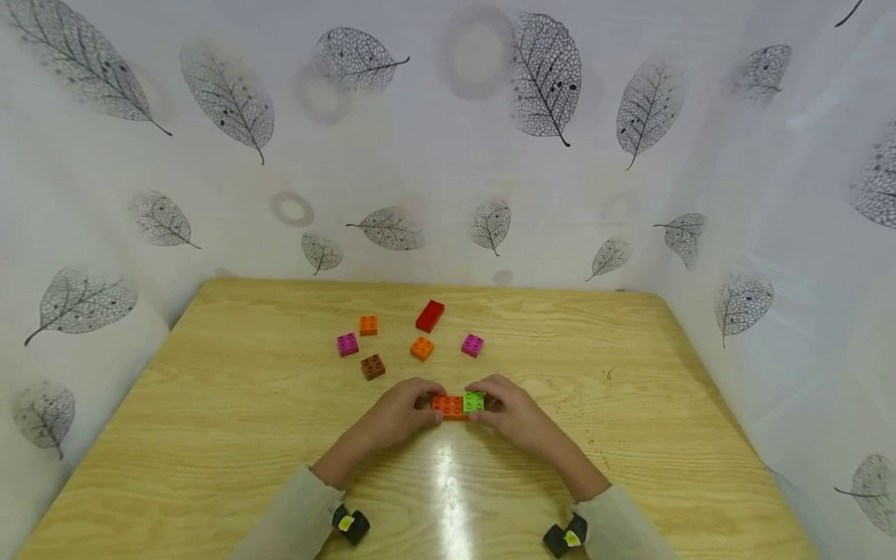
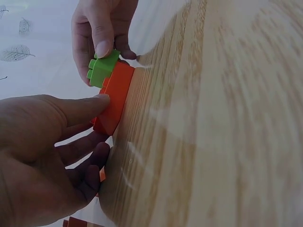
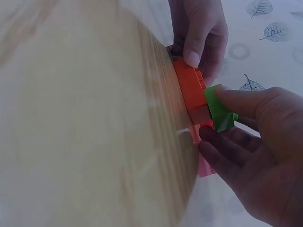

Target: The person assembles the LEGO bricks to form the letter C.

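A long orange-red toy building brick (image 1: pixel 448 407) lies on the wooden table, studs up. Its left end is pinched between the thumb and fingers of my left hand (image 1: pixel 401 412). My right hand (image 1: pixel 514 410) pinches a smaller lime-green brick (image 1: pixel 474 401) on top of the orange-red brick's right end. In the right wrist view the green brick (image 3: pixel 219 108) looks slightly tilted and juts a little past that end. Whether its studs are fully joined I cannot tell. Fingertips hide parts of both bricks.
Beyond the hands lie loose bricks: a red one (image 1: pixel 430 316), two orange ones (image 1: pixel 368 325) (image 1: pixel 421 348), two magenta ones (image 1: pixel 347 344) (image 1: pixel 472 344) and a brown one (image 1: pixel 372 366). A leaf-patterned white curtain (image 1: pixel 448 171) borders the table (image 1: pixel 245 435) at the back and sides.
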A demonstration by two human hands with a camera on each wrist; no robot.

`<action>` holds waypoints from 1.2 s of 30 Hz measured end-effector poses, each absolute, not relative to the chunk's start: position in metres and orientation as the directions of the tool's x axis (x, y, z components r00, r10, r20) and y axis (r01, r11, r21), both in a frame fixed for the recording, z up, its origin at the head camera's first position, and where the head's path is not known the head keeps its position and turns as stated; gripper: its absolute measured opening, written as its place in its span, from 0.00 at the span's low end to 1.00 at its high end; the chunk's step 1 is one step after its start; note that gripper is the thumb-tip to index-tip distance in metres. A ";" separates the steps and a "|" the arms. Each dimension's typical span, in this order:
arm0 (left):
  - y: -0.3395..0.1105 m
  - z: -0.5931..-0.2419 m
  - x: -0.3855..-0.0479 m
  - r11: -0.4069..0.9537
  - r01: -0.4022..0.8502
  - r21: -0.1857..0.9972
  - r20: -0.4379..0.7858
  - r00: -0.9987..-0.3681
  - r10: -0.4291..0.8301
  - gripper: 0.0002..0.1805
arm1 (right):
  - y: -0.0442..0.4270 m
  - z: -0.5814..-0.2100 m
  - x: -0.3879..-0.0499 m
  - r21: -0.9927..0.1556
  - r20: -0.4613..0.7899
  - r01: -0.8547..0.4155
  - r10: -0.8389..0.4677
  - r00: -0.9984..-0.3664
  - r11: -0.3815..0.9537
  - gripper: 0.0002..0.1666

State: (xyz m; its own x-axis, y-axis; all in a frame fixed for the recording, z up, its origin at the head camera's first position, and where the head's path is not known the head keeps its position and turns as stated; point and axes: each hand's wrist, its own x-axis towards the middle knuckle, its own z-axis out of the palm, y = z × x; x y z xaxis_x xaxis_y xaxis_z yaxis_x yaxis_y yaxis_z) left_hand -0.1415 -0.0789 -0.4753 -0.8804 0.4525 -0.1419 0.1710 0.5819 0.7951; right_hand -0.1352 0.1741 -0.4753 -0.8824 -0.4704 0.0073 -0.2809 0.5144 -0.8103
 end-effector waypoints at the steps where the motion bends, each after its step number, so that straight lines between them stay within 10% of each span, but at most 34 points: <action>1: -0.079 -0.475 -0.142 0.584 0.169 0.794 -0.145 -0.880 0.451 0.17 | 0.174 -0.475 -0.135 -0.812 0.008 -0.279 -0.469 -0.883 0.513 0.24; 36: -0.154 -0.444 -0.165 0.523 0.128 0.843 -0.049 -0.949 0.312 0.24 | 0.173 -0.475 -0.135 -0.821 -0.030 -0.229 -0.440 -0.897 0.523 0.26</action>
